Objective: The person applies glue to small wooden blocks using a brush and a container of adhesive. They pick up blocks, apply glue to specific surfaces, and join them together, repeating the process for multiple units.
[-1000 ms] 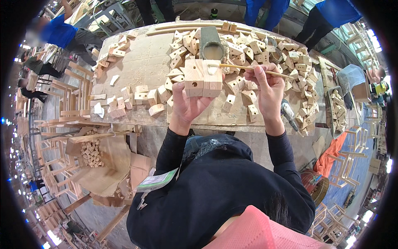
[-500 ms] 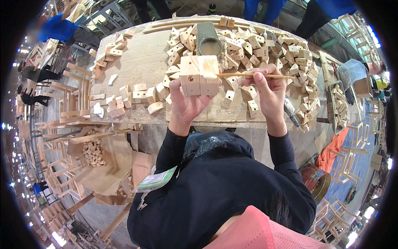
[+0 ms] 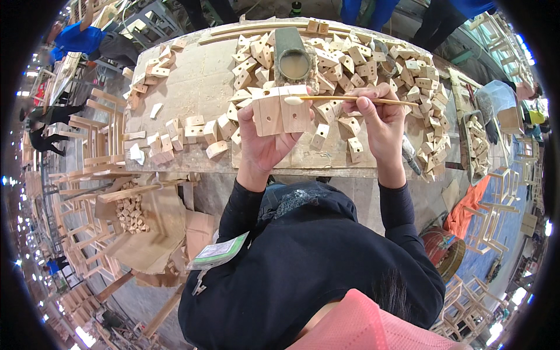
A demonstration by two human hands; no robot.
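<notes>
Two pale wooden blocks (image 3: 269,114), pressed side by side with drilled holes in their faces, rest in the fingers of my left hand (image 3: 265,149). My right hand (image 3: 382,119) pinches a thin wooden stick (image 3: 332,98), held nearly level. A white blob, like glue, coats its left tip (image 3: 293,100), which lies at the upper edge of the right-hand block. Just beyond the blocks, a dark tube-shaped container (image 3: 290,44) lies tilted with its mouth toward me, holding a cloudy pale liquid (image 3: 294,65).
Many loose drilled blocks (image 3: 361,73) are heaped over the worktable (image 3: 201,87), mostly at the right. A grey tool (image 3: 410,154) lies near my right wrist. At the left stands a cardboard-lined bin (image 3: 157,233) of small offcuts. People in blue (image 3: 84,41) are beyond the table.
My left hand has tipped the blocks, so their front faces with the lower holes now show. The stick's tip has moved slightly left and up, from the top face to the upper edge.
</notes>
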